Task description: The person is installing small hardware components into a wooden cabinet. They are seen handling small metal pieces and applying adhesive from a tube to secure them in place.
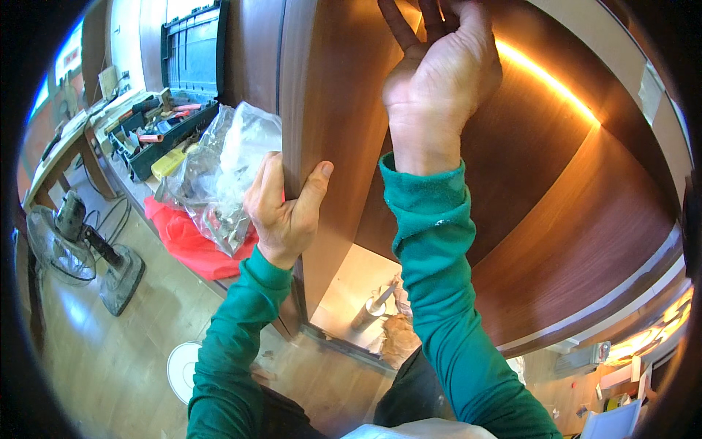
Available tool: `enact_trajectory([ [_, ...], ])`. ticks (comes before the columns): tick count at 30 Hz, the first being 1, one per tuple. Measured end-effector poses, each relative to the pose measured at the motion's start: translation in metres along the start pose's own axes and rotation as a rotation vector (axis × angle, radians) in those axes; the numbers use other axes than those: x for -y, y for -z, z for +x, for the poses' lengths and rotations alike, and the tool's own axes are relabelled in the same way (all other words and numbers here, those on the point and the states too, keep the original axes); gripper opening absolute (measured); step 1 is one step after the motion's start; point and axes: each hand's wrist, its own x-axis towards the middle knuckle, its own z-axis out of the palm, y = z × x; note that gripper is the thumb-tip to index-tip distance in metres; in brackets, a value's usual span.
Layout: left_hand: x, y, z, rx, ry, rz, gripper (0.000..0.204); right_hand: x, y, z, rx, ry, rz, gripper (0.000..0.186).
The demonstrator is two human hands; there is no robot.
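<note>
My left hand point(284, 212) is closed round the front edge of an upright brown wooden panel point(329, 139), with the thumb on its inner face and the fingers on the outer side. Raised inside the wood-lined cabinet, my right hand point(444, 73) has its fingers apart and pointing up. Its fingertips run out at the top of the picture, so what they touch is hidden. A glowing light strip point(548, 80) runs along the cabinet's inside, to the right of that hand. Down at the cabinet's base stands a sealant cartridge point(368, 313) beside crumpled brown paper point(399, 340).
On a ledge at left lie an open toolbox point(175, 132) full of tools, clear plastic bags point(227, 175) and a red bag point(197, 241). A fan point(80, 245) and a round white lid point(183, 372) are on the floor. Boxes point(618, 377) sit at lower right.
</note>
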Motion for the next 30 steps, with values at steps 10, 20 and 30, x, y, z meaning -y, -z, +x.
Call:
enact_trajectory([
  [10, -0.001, 0.002, 0.002, -0.002, -0.041, 0.051, 0.019, -0.024, 0.069, 0.015, 0.191, 0.133, -0.291, 0.026],
  [20, 0.002, 0.004, 0.003, -0.008, -0.086, 0.037, 0.021, -0.008, 0.076, 0.054, 0.483, 0.492, -0.683, 0.024],
  [30, 0.004, 0.007, 0.005, 0.014, -0.097, 0.024, 0.020, -0.003, 0.045, 0.045, 0.375, 0.537, -0.780, 0.033],
])
